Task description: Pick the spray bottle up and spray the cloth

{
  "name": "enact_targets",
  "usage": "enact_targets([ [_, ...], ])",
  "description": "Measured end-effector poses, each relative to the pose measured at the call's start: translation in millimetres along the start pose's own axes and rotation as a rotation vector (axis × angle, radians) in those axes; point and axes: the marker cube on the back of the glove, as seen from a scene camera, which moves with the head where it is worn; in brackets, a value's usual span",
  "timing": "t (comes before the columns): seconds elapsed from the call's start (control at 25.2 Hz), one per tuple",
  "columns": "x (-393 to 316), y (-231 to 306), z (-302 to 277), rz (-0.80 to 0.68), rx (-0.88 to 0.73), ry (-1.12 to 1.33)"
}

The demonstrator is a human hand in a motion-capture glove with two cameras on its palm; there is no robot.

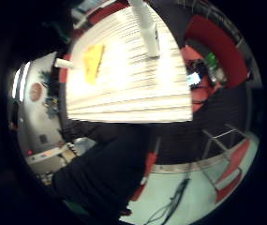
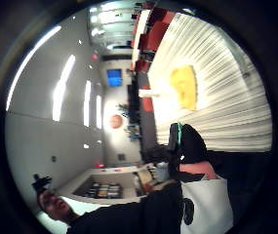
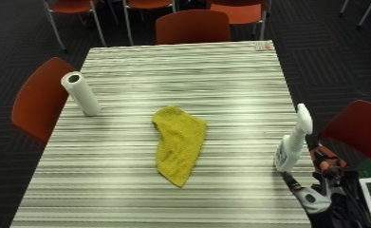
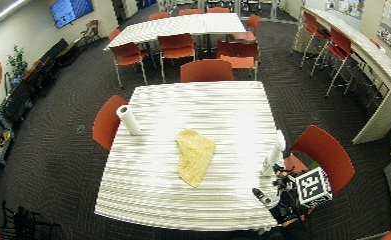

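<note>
Right hand (image 3: pixel 329 192): black glove with grey-white plastic fittings, an orange-red part near the wrist, and black straps. Seen in the outside views at the bench corner.

Clothing: black sleeve (image 2: pixel 192 144) with a green band at its cuff, thumb side palm view; dark garment over the torso (image 1: pixel 102 176), little finger side palm view; white cloth piece with a black mark (image 2: pixel 204 204) worn lower down.
</note>
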Motion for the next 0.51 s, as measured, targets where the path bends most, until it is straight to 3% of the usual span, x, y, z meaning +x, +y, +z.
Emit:
enact_targets([
  [0.28,27,5,-4,0.211,0.142,-0.594],
  [0.51,43,3,5,0.249,0.129,-0.577],
])
